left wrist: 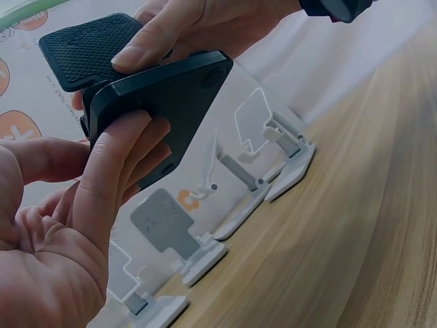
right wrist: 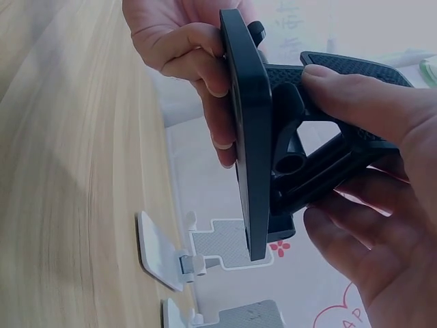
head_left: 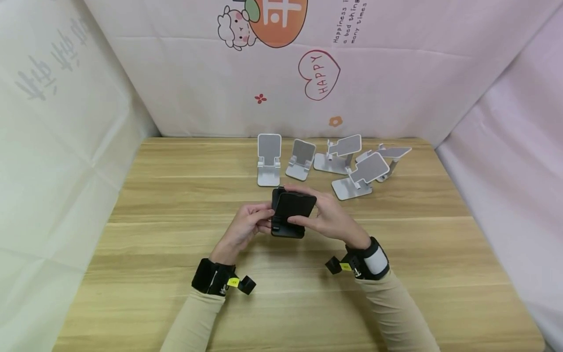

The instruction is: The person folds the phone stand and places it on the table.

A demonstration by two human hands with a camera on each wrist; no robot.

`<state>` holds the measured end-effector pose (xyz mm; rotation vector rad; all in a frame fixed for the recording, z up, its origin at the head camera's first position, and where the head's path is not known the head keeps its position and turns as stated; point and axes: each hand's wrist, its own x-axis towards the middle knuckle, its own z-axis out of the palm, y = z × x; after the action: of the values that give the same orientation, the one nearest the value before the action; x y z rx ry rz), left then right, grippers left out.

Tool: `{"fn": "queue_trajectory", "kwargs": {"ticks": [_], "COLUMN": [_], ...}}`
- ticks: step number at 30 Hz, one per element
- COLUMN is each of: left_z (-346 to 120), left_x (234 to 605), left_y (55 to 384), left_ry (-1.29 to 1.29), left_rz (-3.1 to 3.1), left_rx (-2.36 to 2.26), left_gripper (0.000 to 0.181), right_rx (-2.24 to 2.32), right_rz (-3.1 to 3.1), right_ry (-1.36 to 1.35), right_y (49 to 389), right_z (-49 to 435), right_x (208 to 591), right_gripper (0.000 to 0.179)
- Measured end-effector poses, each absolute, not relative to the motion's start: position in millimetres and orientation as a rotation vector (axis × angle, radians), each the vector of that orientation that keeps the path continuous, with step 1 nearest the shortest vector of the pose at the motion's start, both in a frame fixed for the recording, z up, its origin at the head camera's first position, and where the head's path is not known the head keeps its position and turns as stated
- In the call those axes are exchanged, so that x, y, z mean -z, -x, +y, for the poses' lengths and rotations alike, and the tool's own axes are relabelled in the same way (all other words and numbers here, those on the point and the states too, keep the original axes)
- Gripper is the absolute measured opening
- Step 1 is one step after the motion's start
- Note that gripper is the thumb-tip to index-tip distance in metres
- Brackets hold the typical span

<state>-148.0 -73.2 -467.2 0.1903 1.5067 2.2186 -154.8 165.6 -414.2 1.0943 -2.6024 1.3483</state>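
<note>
Both hands hold a black folding phone stand (head_left: 295, 206) over the middle of the table. My left hand (head_left: 246, 225) grips its flat base from the left, the thumb at the near edge and the fingers spread along the underside in the left wrist view. From the right, my right hand (head_left: 332, 215) pinches the textured back plate (left wrist: 89, 48), its thumb on the plate's face and its fingers behind. In the right wrist view the plate is tilted away from the base (right wrist: 247, 143), and the hinged support arm (right wrist: 321, 171) shows between them.
Several white phone stands with grey pads stand at the back, among them an upright one (head_left: 269, 159), a smaller one (head_left: 301, 159) and a tilted one (head_left: 360, 176) at the right. Behind the wooden table (head_left: 176, 195) hangs a printed white cloth (head_left: 198, 88).
</note>
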Motion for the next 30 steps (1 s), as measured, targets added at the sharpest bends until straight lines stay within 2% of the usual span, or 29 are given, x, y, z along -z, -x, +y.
{"fn": "queue_trajectory", "kwargs": {"ticks": [30], "left_z": [-72.4], "left_x": [470.7], "left_y": [147.7], "left_ry": [-0.184], "left_rz": [1.386], "left_rx": [-2.211], "left_gripper": [0.046], "right_rx": [-1.377], "right_rz": [-2.619], "right_ry": [-1.043], "right_y": [153.3], "right_z": [168.2], "right_x": [414.1], "right_gripper": [0.062]}}
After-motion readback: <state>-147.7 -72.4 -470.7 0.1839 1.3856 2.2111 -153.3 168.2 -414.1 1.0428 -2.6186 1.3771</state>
